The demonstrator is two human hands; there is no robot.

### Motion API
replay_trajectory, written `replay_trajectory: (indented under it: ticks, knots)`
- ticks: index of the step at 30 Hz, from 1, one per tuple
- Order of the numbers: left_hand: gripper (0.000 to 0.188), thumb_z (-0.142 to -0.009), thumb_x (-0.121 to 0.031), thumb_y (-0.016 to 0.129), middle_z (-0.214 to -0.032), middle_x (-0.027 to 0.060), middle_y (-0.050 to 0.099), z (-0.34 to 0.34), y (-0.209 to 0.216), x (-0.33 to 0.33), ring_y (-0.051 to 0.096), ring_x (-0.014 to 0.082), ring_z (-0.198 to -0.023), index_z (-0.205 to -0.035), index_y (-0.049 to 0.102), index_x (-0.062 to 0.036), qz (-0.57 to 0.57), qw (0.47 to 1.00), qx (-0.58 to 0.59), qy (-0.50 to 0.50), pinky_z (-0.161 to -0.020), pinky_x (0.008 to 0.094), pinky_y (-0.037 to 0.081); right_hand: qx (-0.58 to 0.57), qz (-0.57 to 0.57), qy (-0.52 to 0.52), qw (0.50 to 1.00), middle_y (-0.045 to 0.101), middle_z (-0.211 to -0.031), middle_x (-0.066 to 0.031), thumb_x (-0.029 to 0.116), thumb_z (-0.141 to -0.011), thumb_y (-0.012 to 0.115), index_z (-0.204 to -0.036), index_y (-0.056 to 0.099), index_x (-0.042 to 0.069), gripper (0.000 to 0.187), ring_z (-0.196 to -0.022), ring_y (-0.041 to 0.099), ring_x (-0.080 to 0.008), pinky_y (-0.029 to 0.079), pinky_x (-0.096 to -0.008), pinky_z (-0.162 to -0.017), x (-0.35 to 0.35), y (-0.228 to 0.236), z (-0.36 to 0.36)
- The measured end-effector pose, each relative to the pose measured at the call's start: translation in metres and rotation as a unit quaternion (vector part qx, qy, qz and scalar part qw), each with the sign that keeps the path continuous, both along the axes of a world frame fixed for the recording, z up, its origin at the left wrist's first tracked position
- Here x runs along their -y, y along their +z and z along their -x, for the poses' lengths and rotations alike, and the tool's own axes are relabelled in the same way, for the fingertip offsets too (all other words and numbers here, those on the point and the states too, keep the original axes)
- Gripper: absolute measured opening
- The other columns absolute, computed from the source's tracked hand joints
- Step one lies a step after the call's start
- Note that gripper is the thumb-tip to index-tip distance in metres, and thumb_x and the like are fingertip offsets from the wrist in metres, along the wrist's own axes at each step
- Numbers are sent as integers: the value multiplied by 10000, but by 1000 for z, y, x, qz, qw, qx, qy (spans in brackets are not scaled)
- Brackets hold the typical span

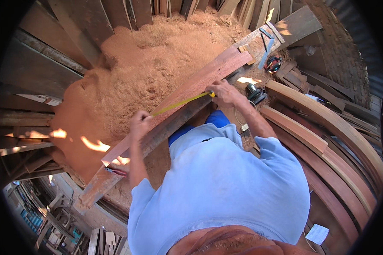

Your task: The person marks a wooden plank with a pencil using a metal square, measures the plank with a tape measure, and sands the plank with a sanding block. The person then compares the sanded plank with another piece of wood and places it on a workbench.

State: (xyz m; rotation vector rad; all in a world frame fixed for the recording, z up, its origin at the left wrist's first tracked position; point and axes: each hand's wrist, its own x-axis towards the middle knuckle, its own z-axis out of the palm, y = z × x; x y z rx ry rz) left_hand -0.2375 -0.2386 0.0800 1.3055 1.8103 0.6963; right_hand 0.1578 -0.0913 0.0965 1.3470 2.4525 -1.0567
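A yellow tape measure [181, 103] is stretched along a reddish wooden plank [200, 83]. My right hand [225, 93] is closed around the tape's case at the plank's near edge. My left hand [139, 126] pinches the other end of the blade, over the plank's left half; its fingertips are partly hidden. Beneath the plank runs a long weathered beam [170, 124] that supports it. A try square with a blue part [266, 52] lies at the beam's far right end.
A large sawdust heap [144, 63] spreads beyond the beam. Dark power tools [255, 92] with a cord are right of my right hand. Long planks [327, 157] are stacked at right. A red-handled tool [116, 171] lies near the plank's left end. Boards [85, 29] lean at back left.
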Motion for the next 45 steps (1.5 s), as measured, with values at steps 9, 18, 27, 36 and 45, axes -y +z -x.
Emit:
replay_trajectory:
  ticks: [9,18,27,36,45]
  knots:
    - [765,-800,-418,888,-1354,157,590,-118,0,-43,540,358,-1294,-1397,532,-98,-149,975,-137,-94,-1156,516,388,-34,-79,-207,974,721,-1207,-217,214,-897,743,-1483,520,117,635,-1170,679,-390,526,-478,-1055,-53,14,-94]
    - [700,-650,-231,874,-1295,86,637,-99,-50,-26,567,348,-1253,-1288,598,-154,101,925,-347,-117,-1071,520,434,201,-30,-311,928,669,-1355,-264,351,-891,718,-1425,556,36,641,-1275,636,-420,510,-466,-1062,-209,-88,-231]
    - [669,-601,-176,837,-1189,78,645,-114,-36,-39,582,322,-1159,-1235,624,-169,68,919,-378,-89,-1012,490,443,181,-67,-287,938,666,-1353,-284,393,-895,706,-1365,641,-30,636,-1289,630,-402,497,-442,-1089,-268,-196,-259]
    - [643,-583,-176,790,-1119,84,633,-107,-44,-25,592,332,-1075,-1201,616,-137,24,916,-386,-108,-944,492,452,-68,-182,-535,822,653,-1319,-302,342,-952,685,-1384,580,-72,607,-1254,626,-414,481,-445,-1069,-171,-137,-207]
    - [622,-637,-188,794,-1153,126,643,-99,-55,-27,623,360,-1116,-1210,563,-116,-20,920,-366,-135,-937,533,477,-402,185,-701,559,560,-1054,-62,465,-943,785,-1430,467,39,722,-665,516,-136,423,-270,-517,-20,-133,-73]
